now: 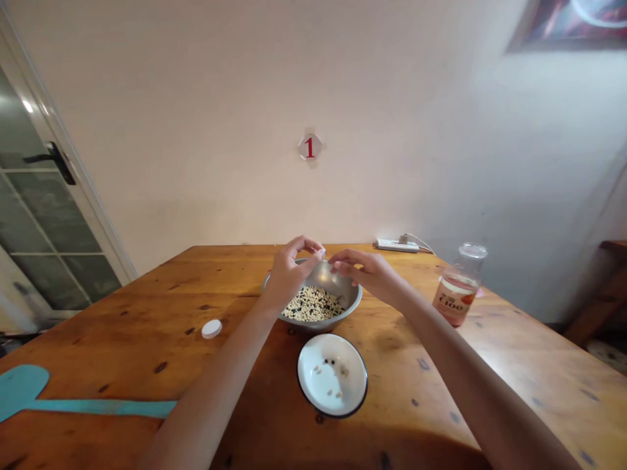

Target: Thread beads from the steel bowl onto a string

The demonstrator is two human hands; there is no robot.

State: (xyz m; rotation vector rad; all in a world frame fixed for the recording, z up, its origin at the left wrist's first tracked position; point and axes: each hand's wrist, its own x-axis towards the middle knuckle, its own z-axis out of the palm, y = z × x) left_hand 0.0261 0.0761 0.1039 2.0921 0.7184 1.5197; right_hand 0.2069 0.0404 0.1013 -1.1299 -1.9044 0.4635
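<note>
Above the metal bowl (pixel 349 301), my left hand (pixel 292 269) brings thumb and fingertips together around something small and pale, too tiny to name. My right hand (pixel 365 269) is just across from it, its fingers bent in a loose pinch close to the left fingertips; what they hold, if anything, is hidden. Inside the bowl lies a mix of cream-coloured and black beans (pixel 313 304). In front of it, nearer to me, a white enamel dish (pixel 313 395) with a dark rim holds several loose beans and some brownish bits.
A white bottle cap (pixel 211 328) rests left of the bowl. At the right stands an open plastic bottle (pixel 456 287) with pink liquid. A turquoise fly swatter (pixel 98 407) lies at the left, partly behind my forearm. Near the wall is a power strip (pixel 398 245).
</note>
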